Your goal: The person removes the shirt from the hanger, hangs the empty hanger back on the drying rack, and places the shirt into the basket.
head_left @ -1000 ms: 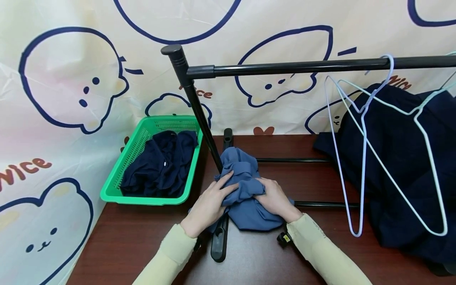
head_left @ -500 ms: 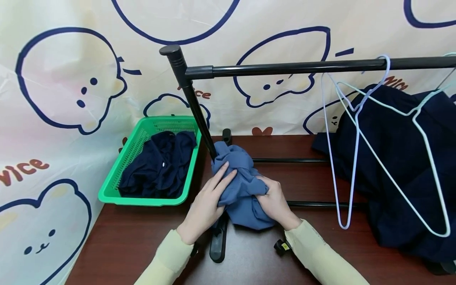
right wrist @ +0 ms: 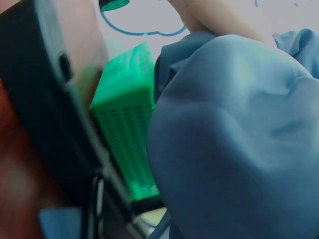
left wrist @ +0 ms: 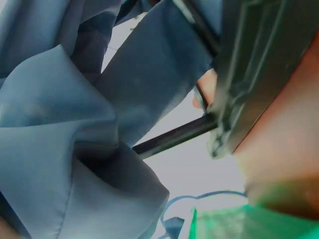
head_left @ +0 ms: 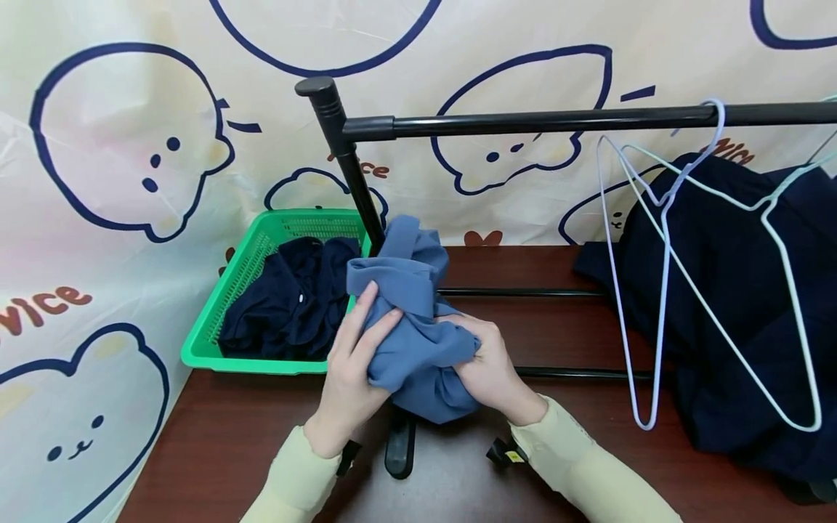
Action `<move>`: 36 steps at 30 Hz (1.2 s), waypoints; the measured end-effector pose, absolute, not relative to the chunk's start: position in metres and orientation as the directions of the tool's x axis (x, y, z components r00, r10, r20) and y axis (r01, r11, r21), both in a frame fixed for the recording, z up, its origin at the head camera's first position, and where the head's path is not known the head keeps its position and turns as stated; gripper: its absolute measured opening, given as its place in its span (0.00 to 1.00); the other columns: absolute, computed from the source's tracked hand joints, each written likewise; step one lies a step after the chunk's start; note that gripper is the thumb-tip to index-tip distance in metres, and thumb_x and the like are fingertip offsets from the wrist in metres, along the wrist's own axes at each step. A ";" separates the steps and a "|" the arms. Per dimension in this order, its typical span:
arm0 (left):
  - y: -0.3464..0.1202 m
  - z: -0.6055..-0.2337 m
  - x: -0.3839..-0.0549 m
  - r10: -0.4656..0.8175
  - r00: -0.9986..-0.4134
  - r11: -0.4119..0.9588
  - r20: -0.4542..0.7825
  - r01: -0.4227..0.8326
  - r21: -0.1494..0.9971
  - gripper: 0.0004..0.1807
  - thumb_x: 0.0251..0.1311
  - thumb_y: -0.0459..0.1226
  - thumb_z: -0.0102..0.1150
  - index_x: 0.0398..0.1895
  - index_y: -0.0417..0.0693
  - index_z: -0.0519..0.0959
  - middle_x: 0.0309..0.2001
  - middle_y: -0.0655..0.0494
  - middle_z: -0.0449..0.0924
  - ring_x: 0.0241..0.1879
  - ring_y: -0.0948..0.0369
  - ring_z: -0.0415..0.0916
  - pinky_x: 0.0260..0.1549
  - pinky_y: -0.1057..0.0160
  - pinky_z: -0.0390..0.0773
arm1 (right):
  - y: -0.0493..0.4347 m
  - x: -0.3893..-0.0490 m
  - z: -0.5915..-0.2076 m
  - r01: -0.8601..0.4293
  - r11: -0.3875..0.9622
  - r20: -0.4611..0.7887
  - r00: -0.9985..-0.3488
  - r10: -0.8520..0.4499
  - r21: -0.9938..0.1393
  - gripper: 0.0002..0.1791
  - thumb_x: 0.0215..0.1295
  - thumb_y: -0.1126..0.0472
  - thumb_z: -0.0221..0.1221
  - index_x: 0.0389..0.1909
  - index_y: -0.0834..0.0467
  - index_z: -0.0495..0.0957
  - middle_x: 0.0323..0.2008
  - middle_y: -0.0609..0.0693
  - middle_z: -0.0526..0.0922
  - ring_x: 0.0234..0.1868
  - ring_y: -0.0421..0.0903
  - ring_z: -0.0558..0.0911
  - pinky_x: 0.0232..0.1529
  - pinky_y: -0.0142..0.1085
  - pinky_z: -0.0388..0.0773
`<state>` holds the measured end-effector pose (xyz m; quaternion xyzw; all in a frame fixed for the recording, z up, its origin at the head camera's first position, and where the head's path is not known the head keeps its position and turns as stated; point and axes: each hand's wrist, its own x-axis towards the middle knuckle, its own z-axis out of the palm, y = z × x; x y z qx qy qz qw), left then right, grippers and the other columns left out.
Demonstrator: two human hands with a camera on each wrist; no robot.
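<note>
Gripping bunched cloth [head_left: 421, 338] with left hand [head_left: 353, 370] and right hand [head_left: 490, 363], holding it above the table [head_left: 216, 436], right of the basket [head_left: 261, 365], nearer than the rack's left post [head_left: 355, 181]

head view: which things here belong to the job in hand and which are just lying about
Seem part of the job:
- blue cloth, held by both hands
- left grip
- right grip

Seem just nearby, not held:
- green basket
- navy garment in it
- black rack
- hangers
- dark clothing at right
</note>
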<state>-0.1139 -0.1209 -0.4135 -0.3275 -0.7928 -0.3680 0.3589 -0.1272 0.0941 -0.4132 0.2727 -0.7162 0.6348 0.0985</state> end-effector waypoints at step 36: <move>-0.188 -0.295 -0.149 -0.227 -0.145 0.686 0.963 0.678 0.264 0.14 0.60 0.38 0.70 0.48 0.47 0.81 0.61 0.39 0.77 0.63 0.42 0.73 0.64 0.43 0.67 | -0.035 -0.196 -0.319 -0.734 -0.268 0.779 -0.554 -0.295 -0.624 0.17 0.72 0.74 0.55 0.59 0.71 0.77 0.60 0.64 0.79 0.65 0.45 0.74 0.65 0.41 0.70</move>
